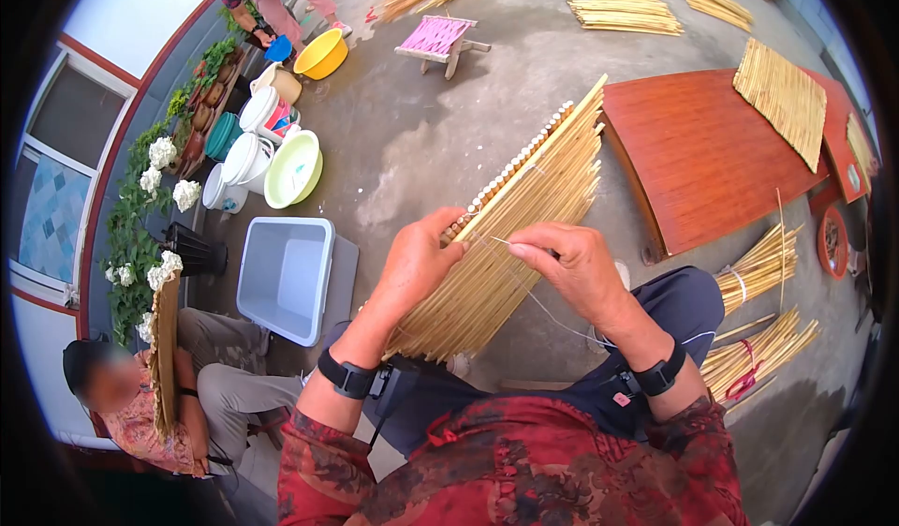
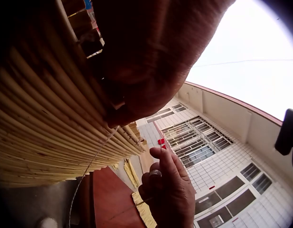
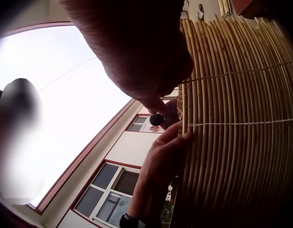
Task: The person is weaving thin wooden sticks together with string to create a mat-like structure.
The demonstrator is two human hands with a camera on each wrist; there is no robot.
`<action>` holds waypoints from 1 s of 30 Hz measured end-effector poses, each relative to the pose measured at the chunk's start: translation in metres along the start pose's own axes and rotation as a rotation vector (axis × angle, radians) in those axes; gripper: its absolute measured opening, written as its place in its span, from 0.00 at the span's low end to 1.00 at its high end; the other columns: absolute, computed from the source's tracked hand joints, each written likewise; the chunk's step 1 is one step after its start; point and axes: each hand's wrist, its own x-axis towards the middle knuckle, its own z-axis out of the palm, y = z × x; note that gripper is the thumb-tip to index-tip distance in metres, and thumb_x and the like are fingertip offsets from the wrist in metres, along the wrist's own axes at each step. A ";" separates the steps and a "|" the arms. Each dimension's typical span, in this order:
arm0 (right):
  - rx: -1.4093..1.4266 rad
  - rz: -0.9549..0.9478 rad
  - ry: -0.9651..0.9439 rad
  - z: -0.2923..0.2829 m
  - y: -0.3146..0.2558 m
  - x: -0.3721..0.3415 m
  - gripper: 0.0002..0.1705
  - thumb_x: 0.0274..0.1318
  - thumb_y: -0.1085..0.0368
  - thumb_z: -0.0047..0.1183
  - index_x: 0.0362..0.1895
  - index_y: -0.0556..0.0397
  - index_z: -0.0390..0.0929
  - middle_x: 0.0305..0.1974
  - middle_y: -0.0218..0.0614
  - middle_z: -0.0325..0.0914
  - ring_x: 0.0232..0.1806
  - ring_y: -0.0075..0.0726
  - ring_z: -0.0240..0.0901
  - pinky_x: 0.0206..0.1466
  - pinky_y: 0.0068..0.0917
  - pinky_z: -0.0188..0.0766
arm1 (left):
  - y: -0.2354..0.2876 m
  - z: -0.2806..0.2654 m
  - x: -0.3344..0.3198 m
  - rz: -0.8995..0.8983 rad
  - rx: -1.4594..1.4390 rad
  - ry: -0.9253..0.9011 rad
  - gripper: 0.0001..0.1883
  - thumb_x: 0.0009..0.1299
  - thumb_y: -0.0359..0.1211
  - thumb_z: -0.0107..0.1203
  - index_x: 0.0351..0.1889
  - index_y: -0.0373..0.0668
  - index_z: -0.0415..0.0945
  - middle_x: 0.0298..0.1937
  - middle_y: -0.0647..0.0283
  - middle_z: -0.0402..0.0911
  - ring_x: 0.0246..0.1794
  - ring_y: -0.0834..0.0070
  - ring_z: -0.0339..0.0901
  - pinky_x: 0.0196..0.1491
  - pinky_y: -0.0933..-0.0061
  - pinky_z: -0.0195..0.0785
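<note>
A mat of straw-coloured stalks (image 1: 510, 268), bound by rows of twisted cord (image 3: 241, 124), slants across the person's lap. At its upper edge the left hand (image 1: 412, 262) grips the border, thumb on the near face and fingers behind. Close to that thumb, the right hand (image 1: 573, 262) pinches a thin needle (image 1: 500, 240) between thumb and forefinger. A pale thread (image 1: 554, 319) hangs in a loop below the right hand; the left wrist view shows twisted thread (image 2: 84, 173) leaving the mat beneath the left hand. A ring (image 2: 155, 173) sits on a right-hand finger.
A low red-brown table (image 1: 712, 165) stands at right, bearing another stalk mat (image 1: 782, 100). Tied stalk bundles (image 1: 758, 268) lie below it. A grey tub (image 1: 286, 278), buckets and basins stand at left. A seated person (image 1: 140, 395) holds a mat; another bends by a yellow basin (image 1: 321, 55).
</note>
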 end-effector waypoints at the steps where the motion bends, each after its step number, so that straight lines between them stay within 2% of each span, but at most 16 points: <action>1: 0.116 0.084 -0.030 0.009 0.004 0.001 0.08 0.57 0.64 0.57 0.37 0.54 0.81 0.32 0.38 0.80 0.33 0.36 0.76 0.37 0.28 0.71 | 0.000 0.000 -0.002 -0.006 -0.002 -0.001 0.19 0.64 0.25 0.57 0.54 0.34 0.74 0.43 0.62 0.83 0.43 0.81 0.77 0.48 0.77 0.69; 2: 0.232 0.170 -0.058 0.017 0.006 0.001 0.09 0.59 0.66 0.55 0.39 0.58 0.81 0.35 0.37 0.81 0.35 0.29 0.76 0.39 0.24 0.70 | 0.002 -0.001 -0.004 -0.010 0.003 -0.008 0.19 0.64 0.25 0.57 0.54 0.34 0.74 0.43 0.62 0.83 0.43 0.81 0.77 0.48 0.77 0.69; 5: 0.240 0.190 -0.016 0.035 0.012 0.003 0.09 0.59 0.65 0.56 0.39 0.58 0.81 0.32 0.35 0.79 0.36 0.28 0.75 0.42 0.24 0.69 | 0.008 -0.001 -0.004 -0.012 0.029 -0.016 0.19 0.64 0.26 0.58 0.55 0.34 0.74 0.43 0.61 0.83 0.43 0.81 0.77 0.48 0.77 0.69; 7: 0.213 0.208 -0.002 0.037 0.013 0.001 0.08 0.58 0.65 0.56 0.38 0.57 0.82 0.32 0.35 0.77 0.36 0.29 0.74 0.42 0.25 0.69 | 0.005 -0.001 -0.004 -0.024 0.005 0.002 0.21 0.62 0.32 0.58 0.54 0.39 0.75 0.45 0.48 0.81 0.43 0.56 0.81 0.46 0.64 0.71; 8: 0.181 0.221 0.010 0.037 0.014 0.001 0.08 0.57 0.66 0.57 0.38 0.56 0.82 0.32 0.34 0.75 0.36 0.31 0.73 0.42 0.26 0.69 | 0.006 -0.002 -0.004 -0.021 0.008 0.006 0.21 0.62 0.32 0.58 0.54 0.39 0.75 0.45 0.48 0.81 0.43 0.56 0.81 0.46 0.64 0.71; 10: 0.122 0.110 0.079 0.040 0.020 -0.003 0.06 0.55 0.65 0.59 0.36 0.53 0.82 0.32 0.34 0.73 0.37 0.36 0.72 0.40 0.29 0.69 | 0.011 -0.003 -0.005 -0.078 0.048 -0.024 0.21 0.64 0.27 0.58 0.56 0.34 0.73 0.44 0.58 0.82 0.43 0.77 0.79 0.47 0.74 0.71; 12: 0.056 0.001 0.150 0.033 0.019 -0.003 0.06 0.53 0.64 0.60 0.34 0.50 0.82 0.31 0.34 0.70 0.37 0.41 0.72 0.39 0.32 0.69 | 0.016 -0.004 -0.005 -0.089 0.060 -0.019 0.20 0.65 0.28 0.57 0.56 0.34 0.72 0.44 0.57 0.82 0.43 0.76 0.79 0.48 0.73 0.71; 14: -0.408 -0.231 0.147 0.016 0.006 0.000 0.05 0.49 0.64 0.62 0.31 0.47 0.81 0.31 0.32 0.68 0.41 0.39 0.71 0.39 0.31 0.69 | 0.014 -0.004 -0.005 -0.101 0.069 -0.011 0.20 0.65 0.28 0.56 0.56 0.34 0.72 0.44 0.57 0.82 0.44 0.74 0.79 0.49 0.73 0.70; 16: -0.404 -0.223 0.132 0.009 0.001 0.001 0.05 0.48 0.64 0.63 0.31 0.46 0.81 0.30 0.33 0.67 0.39 0.38 0.71 0.37 0.32 0.69 | 0.006 0.000 -0.004 -0.005 0.068 0.021 0.20 0.66 0.28 0.55 0.56 0.34 0.72 0.45 0.56 0.82 0.45 0.73 0.79 0.50 0.73 0.70; 18: -0.404 -0.213 0.118 0.006 -0.001 0.002 0.05 0.48 0.64 0.63 0.30 0.45 0.81 0.29 0.33 0.67 0.37 0.38 0.72 0.36 0.33 0.69 | 0.005 0.000 -0.004 -0.008 0.062 0.014 0.20 0.66 0.28 0.54 0.56 0.35 0.72 0.45 0.56 0.82 0.45 0.73 0.78 0.50 0.73 0.69; 20: -0.229 -0.093 -0.005 0.004 -0.002 0.004 0.05 0.49 0.66 0.62 0.32 0.48 0.81 0.29 0.36 0.70 0.33 0.41 0.74 0.35 0.33 0.70 | 0.005 -0.001 -0.004 -0.011 0.056 0.002 0.19 0.66 0.28 0.54 0.57 0.35 0.72 0.46 0.56 0.81 0.46 0.73 0.78 0.51 0.73 0.69; 21: -0.229 -0.092 -0.005 0.005 -0.001 0.005 0.05 0.49 0.66 0.62 0.32 0.48 0.81 0.29 0.36 0.70 0.33 0.41 0.74 0.35 0.33 0.70 | 0.003 -0.001 -0.004 0.009 0.060 -0.003 0.20 0.67 0.28 0.54 0.57 0.35 0.72 0.46 0.56 0.81 0.46 0.73 0.78 0.51 0.73 0.69; 23: 0.023 0.029 0.038 0.009 0.002 0.006 0.06 0.51 0.68 0.60 0.35 0.51 0.81 0.29 0.39 0.74 0.31 0.43 0.75 0.35 0.34 0.71 | 0.002 -0.002 -0.005 0.024 0.065 -0.009 0.20 0.67 0.28 0.54 0.57 0.35 0.72 0.46 0.56 0.81 0.46 0.74 0.78 0.51 0.73 0.69; 27: 0.071 0.089 0.038 0.017 0.007 0.003 0.05 0.53 0.70 0.58 0.36 0.54 0.80 0.30 0.41 0.76 0.33 0.45 0.76 0.37 0.34 0.72 | 0.002 -0.001 -0.005 0.032 0.029 -0.014 0.19 0.68 0.27 0.53 0.57 0.34 0.72 0.46 0.59 0.81 0.46 0.77 0.76 0.51 0.75 0.68; 29: 0.067 0.030 0.075 0.025 0.018 0.002 0.06 0.55 0.69 0.58 0.36 0.58 0.80 0.29 0.40 0.75 0.29 0.37 0.72 0.34 0.29 0.68 | -0.001 0.000 -0.005 0.013 -0.003 -0.024 0.18 0.68 0.26 0.53 0.57 0.33 0.72 0.46 0.60 0.81 0.46 0.79 0.76 0.51 0.76 0.68; 30: 0.071 0.034 0.079 0.026 0.021 0.002 0.06 0.55 0.69 0.58 0.36 0.58 0.80 0.29 0.40 0.75 0.29 0.37 0.72 0.34 0.29 0.68 | -0.002 0.001 -0.005 -0.007 -0.051 -0.025 0.19 0.67 0.28 0.53 0.57 0.36 0.73 0.48 0.55 0.80 0.49 0.67 0.76 0.53 0.70 0.68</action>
